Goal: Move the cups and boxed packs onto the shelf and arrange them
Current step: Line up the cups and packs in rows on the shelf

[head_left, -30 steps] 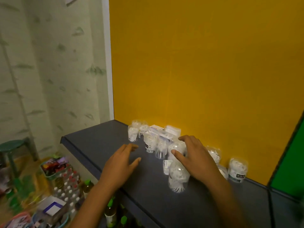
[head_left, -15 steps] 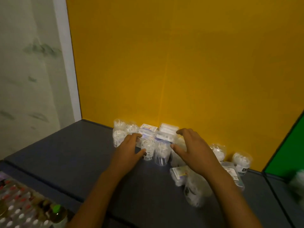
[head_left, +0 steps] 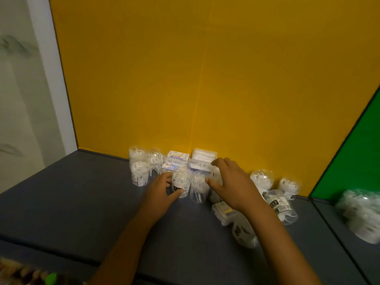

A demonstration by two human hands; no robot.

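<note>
On the dark grey shelf [head_left: 61,202], the nearest of the task's things lie toppled under the right forearm: a clear cup on its side [head_left: 244,231] and, just behind it, a small boxed pack [head_left: 223,211] lying flat. To the right of that pack a second cup [head_left: 281,208] lies tipped over, label up.

Farther in, the left hand [head_left: 162,194] grips an upright labelled cup [head_left: 181,183], thumb curled across its front near the base and fingers reaching round its left side. Touching that cup on its right stands another clear cup [head_left: 199,189]. The right hand [head_left: 230,186] hangs spread wide over this cup and the one behind it, thumb just beside its rim, fingers arched toward the boxes; whether they touch anything is not clear, and the hand encloses nothing.

Behind the gripped cup, against the yellow back wall [head_left: 205,79], are stacked boxed packs [head_left: 202,159], with three more upright cups [head_left: 139,173] to their left. Right of the packs, near the green panel [head_left: 353,151], two cups [head_left: 261,179] stand upright.
</note>
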